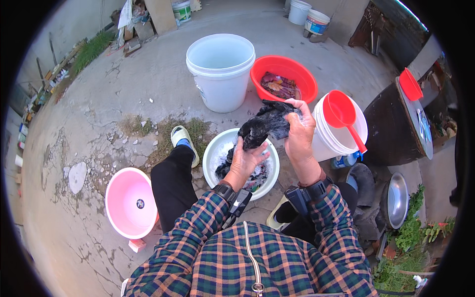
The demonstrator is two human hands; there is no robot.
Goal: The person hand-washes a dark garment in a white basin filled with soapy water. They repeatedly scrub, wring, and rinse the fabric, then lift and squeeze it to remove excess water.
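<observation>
A wet, soapy black cloth garment [264, 123] hangs over the basin, and my right hand [300, 131] is closed on its upper right end. Below its lower end is my left hand [243, 162], fingers spread and wet, touching the cloth at its fingertips. Under both hands stands a pale green-white basin [210, 173] with white suds. More dark cloth [222, 171] lies in the suds, partly covered by my left hand. The folds hide the fingertips of my right hand.
Ahead stands a tall white bucket [220, 81], beside a red basin [309, 84] holding patterned cloth. A red dipper [340, 110] lies across another white bucket [324, 141]. A pink basin [129, 218] stands left, a metal bowl [397, 200] and a large dark vat [383, 123] right.
</observation>
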